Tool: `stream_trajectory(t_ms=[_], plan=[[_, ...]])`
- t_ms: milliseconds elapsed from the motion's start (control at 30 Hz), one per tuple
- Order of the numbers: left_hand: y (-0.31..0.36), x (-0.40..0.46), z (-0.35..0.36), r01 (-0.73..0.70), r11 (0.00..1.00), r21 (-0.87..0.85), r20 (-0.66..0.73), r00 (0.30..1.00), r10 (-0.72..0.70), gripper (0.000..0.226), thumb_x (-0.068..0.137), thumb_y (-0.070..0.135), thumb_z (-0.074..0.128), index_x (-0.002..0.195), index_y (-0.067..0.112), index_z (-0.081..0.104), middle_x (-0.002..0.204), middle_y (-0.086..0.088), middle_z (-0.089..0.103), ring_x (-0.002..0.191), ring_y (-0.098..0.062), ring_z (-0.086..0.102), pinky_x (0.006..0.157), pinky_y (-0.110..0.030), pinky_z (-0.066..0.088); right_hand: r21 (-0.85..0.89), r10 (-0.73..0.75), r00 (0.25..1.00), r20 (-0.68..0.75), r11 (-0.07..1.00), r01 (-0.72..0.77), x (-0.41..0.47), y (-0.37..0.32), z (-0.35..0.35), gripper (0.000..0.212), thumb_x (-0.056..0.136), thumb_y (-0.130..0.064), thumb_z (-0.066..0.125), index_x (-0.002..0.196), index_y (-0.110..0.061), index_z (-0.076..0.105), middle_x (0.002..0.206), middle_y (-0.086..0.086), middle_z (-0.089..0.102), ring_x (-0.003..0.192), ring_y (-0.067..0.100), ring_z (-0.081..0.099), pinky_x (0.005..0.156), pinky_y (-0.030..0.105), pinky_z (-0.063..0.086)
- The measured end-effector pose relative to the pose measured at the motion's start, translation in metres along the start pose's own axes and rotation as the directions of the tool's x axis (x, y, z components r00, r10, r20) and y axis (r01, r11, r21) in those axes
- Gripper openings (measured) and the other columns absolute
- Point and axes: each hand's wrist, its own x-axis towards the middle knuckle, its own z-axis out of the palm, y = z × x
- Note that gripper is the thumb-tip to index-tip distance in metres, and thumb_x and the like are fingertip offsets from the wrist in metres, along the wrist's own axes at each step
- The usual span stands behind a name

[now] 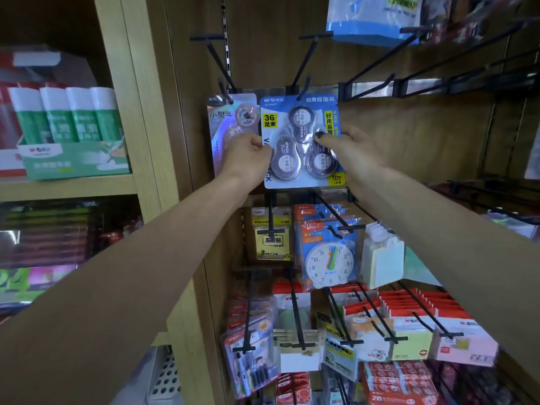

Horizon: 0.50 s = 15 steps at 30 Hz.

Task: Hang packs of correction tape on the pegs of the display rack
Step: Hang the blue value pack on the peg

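Left hand [248, 153] and right hand [350, 144] pinch blue tape pack [301, 141] | hole on peg [305, 83] | slide back level, then release.

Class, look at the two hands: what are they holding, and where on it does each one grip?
Both hold the blue correction tape pack: left hand pinches its left edge, right hand grips its right side.

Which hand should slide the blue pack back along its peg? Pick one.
Probably the right hand: it pinches the blue pack on the face, below its peg. The left hand only holds the left edge.
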Motion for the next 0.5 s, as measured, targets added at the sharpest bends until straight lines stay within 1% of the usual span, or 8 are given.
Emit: stream_trajectory(t_ms=[67,133,200,267,333,367,433,500], plan=[[0.001,0.003,0.002,0.011,0.999,0.033,0.001,1.000,-0.011,0.022,0.102,0.020,0.057,0.081,0.023,0.053,0.092,-0.002,0.063,0.101,-0.030,0.069,0.097,-0.052,0.060,-0.017,-0.007,1.000,-0.011,1.000,0.007,0.005,0.001,0.003,0.025,0.094,-0.015,0.076,0.116,-0.016,0.065,0.094,-0.004,0.074,0.082,0.014,0.074,0.087,0.035,0.063],[-0.001,0.003,0.002,0.019,0.998,0.059,0.024,1.000,-0.020,0.020,0.100,0.027,0.057,0.082,0.020,0.051,0.092,-0.002,0.060,0.100,-0.028,0.066,0.098,-0.053,0.059,-0.049,-0.002,1.000,-0.024,0.999,0.000,0.009,0.006,0.003,0.025,0.093,-0.017,0.077,0.115,-0.017,0.065,0.094,-0.004,0.074,0.083,0.014,0.075,0.089,0.036,0.064],[-0.003,0.000,0.002,0.011,0.996,0.087,0.056,0.998,-0.016,0.020,0.097,0.033,0.057,0.087,0.016,0.051,0.092,-0.004,0.057,0.098,-0.029,0.065,0.097,-0.053,0.059,-0.102,0.017,0.999,-0.038,0.995,-0.020,0.009,0.012,0.002,0.019,0.093,-0.025,0.078,0.108,-0.018,0.067,0.094,-0.003,0.075,0.088,0.018,0.076,0.090,0.038,0.063],[-0.005,-0.010,0.001,0.006,0.989,0.148,0.087,0.996,-0.019,0.022,0.102,0.033,0.056,0.108,0.013,0.050,0.093,-0.004,0.055,0.096,-0.028,0.061,0.090,-0.043,0.057,-0.231,0.027,0.998,-0.049,0.972,-0.037,0.005,0.012,0.000,0.023,0.094,-0.035,0.076,0.104,-0.016,0.067,0.097,0.000,0.074,0.094,0.020,0.074,0.080,0.030,0.060],[-0.007,-0.020,-0.003,-0.032,0.981,0.193,0.126,0.992,0.007,0.028,0.105,0.032,0.056,0.121,0.016,0.041,0.087,-0.001,0.055,0.089,-0.026,0.057,0.077,-0.033,0.046,-0.378,0.015,0.999,-0.042,0.925,-0.030,-0.001,0.008,-0.004,0.035,0.096,-0.037,0.073,0.115,-0.010,0.061,0.094,-0.002,0.067,0.092,0.018,0.069,0.068,0.024,0.050],[-0.007,-0.027,-0.006,-0.063,0.974,0.218,0.155,0.987,0.029,0.033,0.105,0.031,0.057,0.128,0.017,0.038,0.086,-0.001,0.057,0.086,-0.025,0.056,0.074,-0.032,0.043,-0.431,0.002,0.999,-0.046,0.902,-0.021,-0.004,0.006,-0.007,0.040,0.097,-0.035,0.073,0.122,-0.010,0.056,0.090,-0.004,0.059,0.089,0.017,0.064,0.069,0.025,0.048],[-0.007,-0.039,-0.013,-0.118,0.957,0.264,0.195,0.979,0.067,0.046,0.104,0.029,0.059,0.141,0.017,0.033,0.088,0.001,0.062,0.080,-0.021,0.060,0.068,-0.027,0.047,-0.486,-0.052,0.995,-0.079,0.874,0.007,-0.008,0.004,-0.014,0.058,0.095,-0.032,0.075,0.140,-0.007,0.048,0.090,-0.004,0.054,0.096,0.020,0.060,0.080,0.032,0.048],[-0.007,-0.052,-0.021,-0.149,0.947,0.284,0.192,0.977,0.096,0.052,0.104,0.027,0.060,0.147,0.015,0.033,0.096,0.006,0.063,0.077,-0.011,0.062,0.057,-0.007,0.043,-0.488,-0.110,0.990,-0.091,0.871,0.052,-0.019,-0.001,-0.019,0.068,0.093,-0.036,0.076,0.148,-0.009,0.046,0.098,-0.001,0.059,0.096,0.018,0.061,0.080,0.032,0.050]])
